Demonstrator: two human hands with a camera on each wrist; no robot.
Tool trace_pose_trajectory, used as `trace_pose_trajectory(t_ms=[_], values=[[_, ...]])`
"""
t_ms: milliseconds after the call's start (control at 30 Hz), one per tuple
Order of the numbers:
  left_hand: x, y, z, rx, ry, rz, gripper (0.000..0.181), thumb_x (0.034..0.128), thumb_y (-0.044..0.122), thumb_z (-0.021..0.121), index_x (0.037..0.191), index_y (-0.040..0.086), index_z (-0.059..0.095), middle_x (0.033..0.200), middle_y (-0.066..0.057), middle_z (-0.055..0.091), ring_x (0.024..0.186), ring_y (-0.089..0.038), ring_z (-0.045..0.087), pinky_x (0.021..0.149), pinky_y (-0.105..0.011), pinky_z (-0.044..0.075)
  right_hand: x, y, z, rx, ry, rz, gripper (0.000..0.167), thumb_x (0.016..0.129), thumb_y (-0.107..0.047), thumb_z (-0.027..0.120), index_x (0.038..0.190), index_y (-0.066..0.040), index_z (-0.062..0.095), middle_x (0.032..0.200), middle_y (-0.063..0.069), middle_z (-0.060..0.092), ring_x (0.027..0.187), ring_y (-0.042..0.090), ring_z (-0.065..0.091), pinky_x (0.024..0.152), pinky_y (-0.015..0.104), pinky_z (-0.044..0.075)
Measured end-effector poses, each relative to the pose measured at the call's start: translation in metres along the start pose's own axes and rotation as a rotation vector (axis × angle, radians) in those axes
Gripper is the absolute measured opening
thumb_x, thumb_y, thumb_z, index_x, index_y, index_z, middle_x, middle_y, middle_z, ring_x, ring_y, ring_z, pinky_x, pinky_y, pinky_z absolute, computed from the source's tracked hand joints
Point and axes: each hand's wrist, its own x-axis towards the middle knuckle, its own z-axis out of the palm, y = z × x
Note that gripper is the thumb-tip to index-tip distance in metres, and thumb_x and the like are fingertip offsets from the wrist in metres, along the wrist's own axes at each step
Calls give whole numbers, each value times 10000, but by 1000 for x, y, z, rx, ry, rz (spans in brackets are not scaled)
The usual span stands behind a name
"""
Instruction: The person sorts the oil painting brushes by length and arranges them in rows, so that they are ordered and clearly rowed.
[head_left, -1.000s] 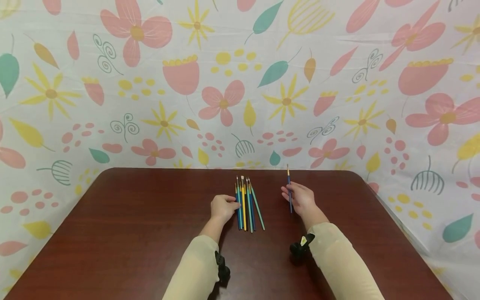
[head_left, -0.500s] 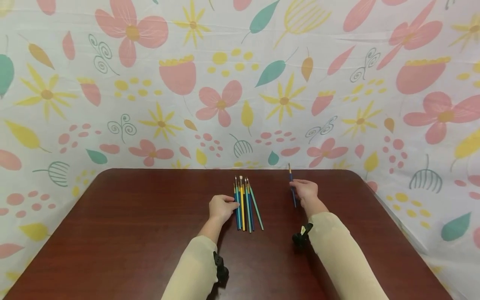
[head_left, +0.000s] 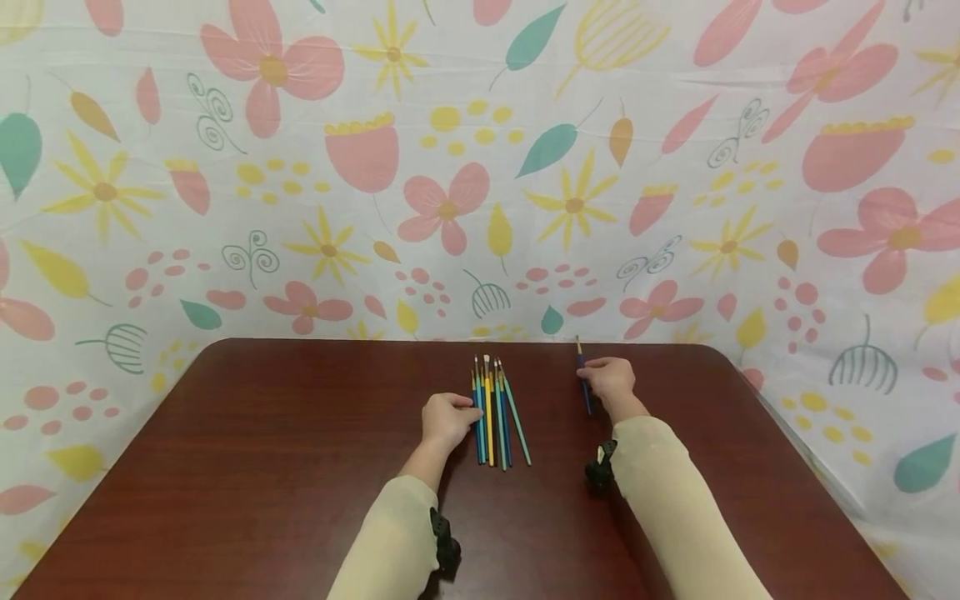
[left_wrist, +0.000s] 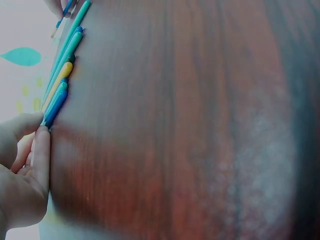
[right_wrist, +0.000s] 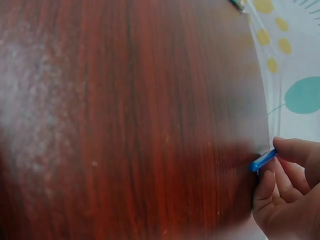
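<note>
Several paintbrushes lie side by side mid-table, bristles toward the wall, among them a yellow paintbrush [head_left: 490, 429] and a light green paintbrush [head_left: 517, 421] slanting at the row's right edge. My left hand [head_left: 447, 421] is at the row's left edge, its thumb and fingertips pinching the outermost blue paintbrush [left_wrist: 56, 106]. To the right, apart from the row, my right hand [head_left: 611, 382] pinches a single blue paintbrush [head_left: 587, 398] between thumb and fingers. This brush tilts slightly, bristles pointing away from me. Its blue handle end [right_wrist: 262, 161] pokes out from the fingers in the right wrist view.
The dark brown wooden table [head_left: 300, 450] has rounded far corners. Directly behind it hangs a white cloth [head_left: 450, 283] printed with flowers and leaves. A small black camera [head_left: 445, 546] is strapped at the left wrist, another black camera [head_left: 600, 468] at the right.
My right hand has turned and come down slightly with the blue paintbrush, whose handle now slants more to the right. My left hand and the row of paintbrushes stay in place.
</note>
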Motion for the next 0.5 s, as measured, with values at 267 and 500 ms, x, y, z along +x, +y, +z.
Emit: trace_pose_trajectory(t_ms=[267, 500], values=[[1, -2, 2, 18, 15, 17, 214, 805, 190, 750, 971, 56, 741, 861, -87, 723, 716, -164, 654, 635, -308, 549, -3, -2, 1, -108, 6, -26, 311, 888, -158, 647, 1149, 10, 656, 1176, 249, 600, 987, 367, 606, 765, 422, 533], [2, -3, 1, 12, 13, 20, 216, 798, 190, 753, 972, 62, 743, 868, -86, 721, 725, -169, 652, 634, -317, 544, -6, -5, 3, -145, 5, -35, 310, 889, -155, 648, 1148, 16, 650, 1206, 249, 580, 1047, 387, 584, 836, 466, 517]])
